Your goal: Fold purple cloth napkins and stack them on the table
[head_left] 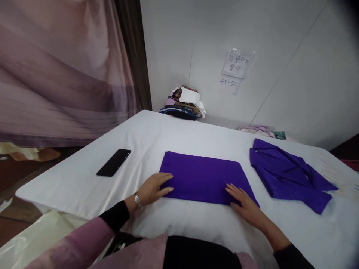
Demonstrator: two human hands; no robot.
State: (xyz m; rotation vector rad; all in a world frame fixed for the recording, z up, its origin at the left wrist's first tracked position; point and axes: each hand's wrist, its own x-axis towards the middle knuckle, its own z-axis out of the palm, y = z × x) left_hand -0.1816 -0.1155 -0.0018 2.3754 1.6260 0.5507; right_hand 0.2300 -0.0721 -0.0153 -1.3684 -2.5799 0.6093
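A purple cloth [200, 175], folded into a flat rectangle, lies on the white-covered table [134, 130] in front of me. My left hand [154, 188] rests at its left edge, fingers stretched onto the fabric and thumb near the front corner. On the front right part of the cloth lies my right hand [242, 201], its fingers flat and apart. Neither hand grips anything. To the right of the folded piece sits a second purple cloth [286, 172], loosely crumpled with its ends spread out.
A black phone [114, 163] lies on the table's left side. Behind the far edge a stack of folded fabrics [185, 102] stands against the wall, and more cloths [258, 130] show farther right. A pink curtain [64, 67] hangs at left. Handwritten paper [237, 64] is on the wall.
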